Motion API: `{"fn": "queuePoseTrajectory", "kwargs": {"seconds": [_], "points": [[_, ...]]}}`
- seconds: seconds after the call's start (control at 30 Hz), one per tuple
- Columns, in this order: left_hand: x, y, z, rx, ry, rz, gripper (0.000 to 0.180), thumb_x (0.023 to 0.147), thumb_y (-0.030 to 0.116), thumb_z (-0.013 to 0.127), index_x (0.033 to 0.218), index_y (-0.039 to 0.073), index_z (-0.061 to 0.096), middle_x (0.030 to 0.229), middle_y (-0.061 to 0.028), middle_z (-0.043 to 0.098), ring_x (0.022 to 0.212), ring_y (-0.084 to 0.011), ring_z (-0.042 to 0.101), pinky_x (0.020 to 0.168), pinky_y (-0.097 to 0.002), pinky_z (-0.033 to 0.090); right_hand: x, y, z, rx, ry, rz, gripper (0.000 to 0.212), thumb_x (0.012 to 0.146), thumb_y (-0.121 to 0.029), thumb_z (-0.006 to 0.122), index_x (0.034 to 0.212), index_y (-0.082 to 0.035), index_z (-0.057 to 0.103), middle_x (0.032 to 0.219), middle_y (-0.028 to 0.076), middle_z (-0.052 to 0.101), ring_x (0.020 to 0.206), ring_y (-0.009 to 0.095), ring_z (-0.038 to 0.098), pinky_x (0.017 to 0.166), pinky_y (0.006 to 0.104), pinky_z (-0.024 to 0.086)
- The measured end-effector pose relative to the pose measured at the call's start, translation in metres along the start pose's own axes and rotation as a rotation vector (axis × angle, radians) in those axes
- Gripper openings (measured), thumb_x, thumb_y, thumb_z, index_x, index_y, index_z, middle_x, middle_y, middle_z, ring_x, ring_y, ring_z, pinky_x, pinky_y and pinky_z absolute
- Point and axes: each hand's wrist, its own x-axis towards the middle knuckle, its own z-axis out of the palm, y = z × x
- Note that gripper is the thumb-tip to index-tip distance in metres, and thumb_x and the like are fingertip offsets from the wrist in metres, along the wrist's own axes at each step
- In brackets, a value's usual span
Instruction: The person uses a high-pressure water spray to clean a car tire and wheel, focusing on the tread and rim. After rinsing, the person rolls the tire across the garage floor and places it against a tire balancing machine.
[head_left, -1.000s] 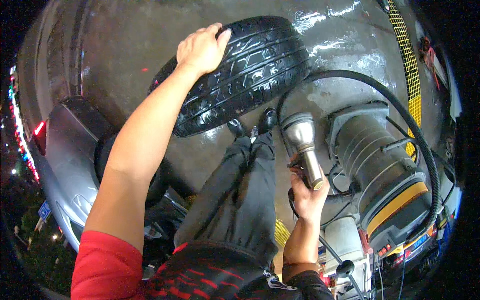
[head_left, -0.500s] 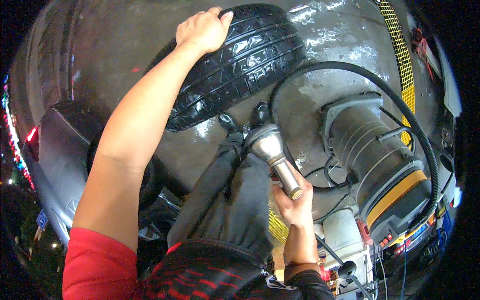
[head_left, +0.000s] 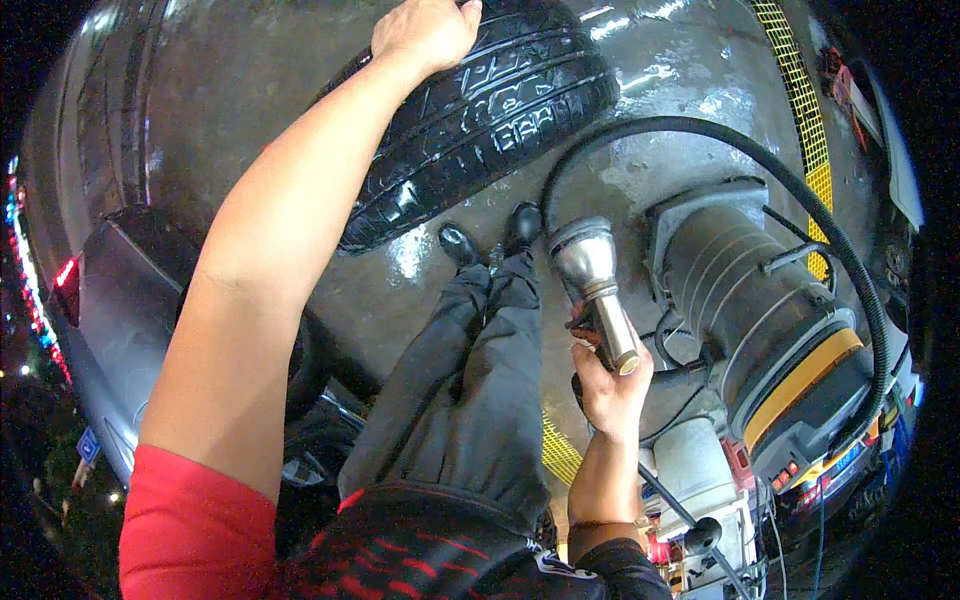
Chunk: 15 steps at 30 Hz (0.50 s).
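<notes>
A large black tyre (head_left: 520, 105), its tread wet and shiny, is ahead of my feet on the wet floor. Over its far upper edge my left hand (head_left: 428, 35) is closed, the thumb pointing right; the fingertips are hidden or cut off by the frame. My right hand (head_left: 612, 395), to the right of my legs, is wrapped round a silver hand tool (head_left: 590, 258) with a flared, cone-shaped head, a black rim and a dark grip. The tool's head faces away from me, toward the tyre but apart from it.
A black ribbed hose (head_left: 700, 128) arches round a dark barrel-shaped machine (head_left: 745, 270) with a yellow band on the right. Yellow grating (head_left: 800, 100) runs along the floor there. On the left stands a grey car (head_left: 135, 310). My black shoes (head_left: 522, 225) are just this side of the tyre.
The silver tool and my right hand have moved right, away from my legs. My left hand has shifted slightly up and right in the view, still on the tyre.
</notes>
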Motion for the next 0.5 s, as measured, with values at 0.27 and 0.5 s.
{"fn": "queuePoseTrajectory", "kwargs": {"seconds": [0.27,0.5], "points": [[-0.07,-0.14,0.023,-0.153,0.183,0.204,0.051,0.102,0.041,0.048,0.146,0.015,0.049,0.142,-0.0176,0.055,0.132,-0.0342,0.053,0.11,-0.0412,0.042,0.003,0.017,-0.009,-0.091,0.013,-0.076,0.053,0.08,-0.005,0.064,0.132,0.003,0.058,0.098,0.013,0.07,0.089,0.019,0.068,0.084,0.033,0.054],[-0.084,-0.155,0.032,-0.183,0.251,0.229,0.047,0.1,0.037,0.052,0.14,0.013,0.053,0.134,-0.0156,0.061,0.124,-0.0343,0.057,0.105,-0.0413,0.045,0.011,0.001,-0.001,-0.117,-0.08,-0.113,0.053,0.081,-0.004,0.062,0.134,0.002,0.058,0.102,0.013,0.071,0.092,0.02,0.068,0.086,0.033,0.053]]}}
